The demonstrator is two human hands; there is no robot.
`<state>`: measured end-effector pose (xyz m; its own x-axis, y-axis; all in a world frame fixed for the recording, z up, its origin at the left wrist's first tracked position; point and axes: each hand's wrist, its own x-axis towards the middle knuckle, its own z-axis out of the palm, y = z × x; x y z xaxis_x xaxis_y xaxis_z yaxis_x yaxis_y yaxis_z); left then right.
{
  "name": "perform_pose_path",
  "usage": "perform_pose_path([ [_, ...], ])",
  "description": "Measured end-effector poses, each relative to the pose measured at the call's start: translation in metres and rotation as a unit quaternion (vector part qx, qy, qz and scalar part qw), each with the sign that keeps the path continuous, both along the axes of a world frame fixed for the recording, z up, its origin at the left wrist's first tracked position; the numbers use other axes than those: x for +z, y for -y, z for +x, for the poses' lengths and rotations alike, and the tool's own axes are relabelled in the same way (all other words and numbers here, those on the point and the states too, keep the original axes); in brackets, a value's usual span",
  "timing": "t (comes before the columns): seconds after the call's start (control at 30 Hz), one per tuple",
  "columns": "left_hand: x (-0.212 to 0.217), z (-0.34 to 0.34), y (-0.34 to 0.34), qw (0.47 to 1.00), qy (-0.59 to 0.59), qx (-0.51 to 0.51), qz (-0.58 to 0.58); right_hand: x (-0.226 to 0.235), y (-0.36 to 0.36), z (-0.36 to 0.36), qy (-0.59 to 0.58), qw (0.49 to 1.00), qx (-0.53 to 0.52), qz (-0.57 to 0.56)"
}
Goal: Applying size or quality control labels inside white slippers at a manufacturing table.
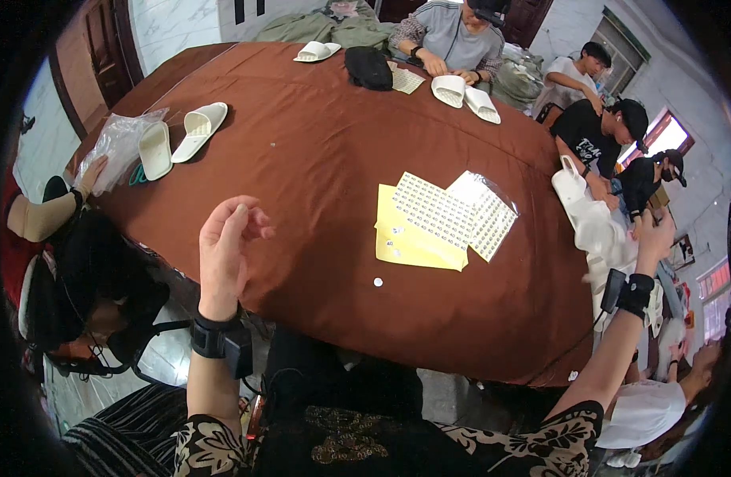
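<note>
My left hand (226,250) hovers over the near left part of the brown-covered table (317,151). Its fingers are curled in with the thumb against them; anything in them is hidden. On the right, my right hand (656,238) is raised beside a row of white slippers (596,226) along the table edge, its fingers bent together, and I cannot make out what they hold. Between my hands lie a yellow backing sheet (413,250), a sheet of small printed stickers (433,211) partly on it, and another sticker sheet (492,226) in clear plastic. A loose round white sticker (378,282) lies nearer me.
At the left, a person's hand (93,173) touches a clear plastic bag (123,147) near a pair of white slippers (198,131). Across the table, another person handles white slippers (449,91) beside a black cap (368,68). More people work along the right side.
</note>
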<state>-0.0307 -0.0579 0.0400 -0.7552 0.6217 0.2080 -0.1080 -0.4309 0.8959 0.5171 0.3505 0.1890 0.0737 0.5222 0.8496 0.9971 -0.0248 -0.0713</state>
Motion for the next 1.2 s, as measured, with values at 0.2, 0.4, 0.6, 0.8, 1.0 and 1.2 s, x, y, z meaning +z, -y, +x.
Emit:
perform_pose_path([
  [0.2, 0.09, 0.07, 0.012, 0.919, -0.078, -0.306, 0.236, -0.022, 0.044, -0.122, -0.032, 0.934, 0.355, -0.02],
  [0.4, 0.154, 0.126, 0.044, 0.783, 0.025, -0.524, 0.335, -0.069, 0.132, -0.251, 0.033, 0.779, 0.588, -0.218],
  [0.6, 0.147, 0.177, 0.039, 0.689, 0.281, -0.495, 0.448, -0.135, 0.183, -0.297, 0.162, 0.696, 0.608, -0.345],
  [0.8, 0.16, 0.192, 0.038, 0.692, 0.302, -0.501, 0.423, -0.142, 0.192, -0.302, 0.207, 0.691, 0.562, -0.406],
  [1.0, 0.177, 0.194, 0.03, 0.68, 0.316, -0.522, 0.406, -0.147, 0.191, -0.297, 0.214, 0.685, 0.572, -0.398],
  [1.2, 0.174, 0.185, 0.026, 0.637, 0.273, -0.605, 0.393, -0.145, 0.197, -0.301, 0.207, 0.678, 0.58, -0.401],
])
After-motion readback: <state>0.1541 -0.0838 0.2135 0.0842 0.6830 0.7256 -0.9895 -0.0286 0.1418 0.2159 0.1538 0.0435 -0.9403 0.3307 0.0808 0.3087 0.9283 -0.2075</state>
